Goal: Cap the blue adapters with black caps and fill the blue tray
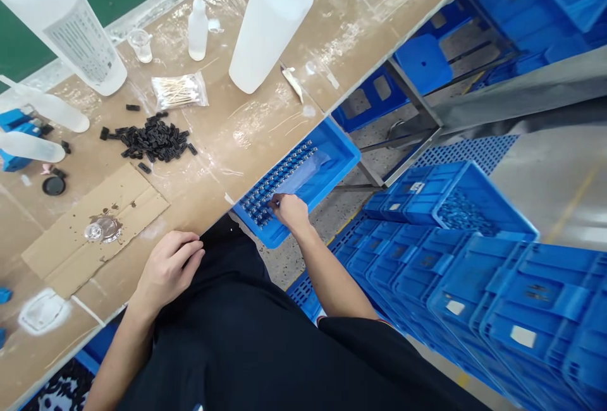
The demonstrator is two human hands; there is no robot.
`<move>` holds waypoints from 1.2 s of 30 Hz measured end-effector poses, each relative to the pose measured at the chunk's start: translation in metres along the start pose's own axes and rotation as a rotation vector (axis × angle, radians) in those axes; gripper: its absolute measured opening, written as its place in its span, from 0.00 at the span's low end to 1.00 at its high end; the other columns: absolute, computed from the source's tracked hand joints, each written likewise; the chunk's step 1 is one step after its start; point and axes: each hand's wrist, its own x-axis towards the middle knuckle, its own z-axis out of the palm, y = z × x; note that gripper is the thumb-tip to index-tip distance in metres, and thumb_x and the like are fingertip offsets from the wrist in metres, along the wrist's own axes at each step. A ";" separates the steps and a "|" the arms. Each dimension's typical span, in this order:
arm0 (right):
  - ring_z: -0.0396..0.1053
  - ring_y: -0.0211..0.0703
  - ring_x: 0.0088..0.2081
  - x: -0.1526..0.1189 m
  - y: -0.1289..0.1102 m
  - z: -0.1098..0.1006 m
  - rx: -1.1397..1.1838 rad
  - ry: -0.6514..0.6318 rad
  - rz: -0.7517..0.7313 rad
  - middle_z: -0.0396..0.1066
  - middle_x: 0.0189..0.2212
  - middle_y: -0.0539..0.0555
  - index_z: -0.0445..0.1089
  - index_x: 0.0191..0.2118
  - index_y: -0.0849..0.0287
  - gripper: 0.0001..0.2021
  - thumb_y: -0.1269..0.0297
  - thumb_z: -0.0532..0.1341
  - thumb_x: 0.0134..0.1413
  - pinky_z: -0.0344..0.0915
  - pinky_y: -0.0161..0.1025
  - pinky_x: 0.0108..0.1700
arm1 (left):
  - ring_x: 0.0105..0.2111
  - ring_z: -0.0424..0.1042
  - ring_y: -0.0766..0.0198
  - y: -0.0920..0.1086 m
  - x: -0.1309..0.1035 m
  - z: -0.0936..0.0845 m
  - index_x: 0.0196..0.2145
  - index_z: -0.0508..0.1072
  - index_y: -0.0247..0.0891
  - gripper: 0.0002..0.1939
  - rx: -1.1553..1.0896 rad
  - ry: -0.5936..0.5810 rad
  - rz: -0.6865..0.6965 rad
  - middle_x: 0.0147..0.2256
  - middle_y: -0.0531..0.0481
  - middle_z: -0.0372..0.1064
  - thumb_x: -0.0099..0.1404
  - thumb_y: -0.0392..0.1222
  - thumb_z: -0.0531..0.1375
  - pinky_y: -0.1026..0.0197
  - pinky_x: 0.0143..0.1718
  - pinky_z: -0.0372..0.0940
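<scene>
My right hand [290, 212] reaches down into a blue plastic bin [339, 152] beside the table edge. Its fingers pinch at a small dark part over rows of small metal-and-black parts [279, 177]; its exact kind is too small to make out. A clear plastic sheet [303, 172] lies next to the rows. My left hand [168, 269] rests at the table's front edge with its fingers curled in, and nothing shows in them. A cardboard piece [137, 193] lies near it, bearing a small clear dish [97, 232] with wet spots around it.
A pile of small black parts [156, 139] lies on the table [213, 164]. Behind it are a bag of cotton swabs [179, 90], a large white bottle [270, 25], another bottle [90, 50] and a small dropper bottle [198, 28]. Stacked blue crates [465, 272] stand on the right.
</scene>
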 end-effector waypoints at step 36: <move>0.75 0.43 0.43 0.029 0.004 0.011 0.101 -0.202 -0.005 0.78 0.42 0.54 0.75 0.44 0.62 0.12 0.59 0.67 0.61 0.72 0.45 0.48 | 0.37 0.74 0.60 -0.002 -0.008 0.002 0.44 0.73 0.35 0.09 -0.029 0.102 0.111 0.39 0.43 0.75 0.67 0.27 0.63 0.57 0.39 0.71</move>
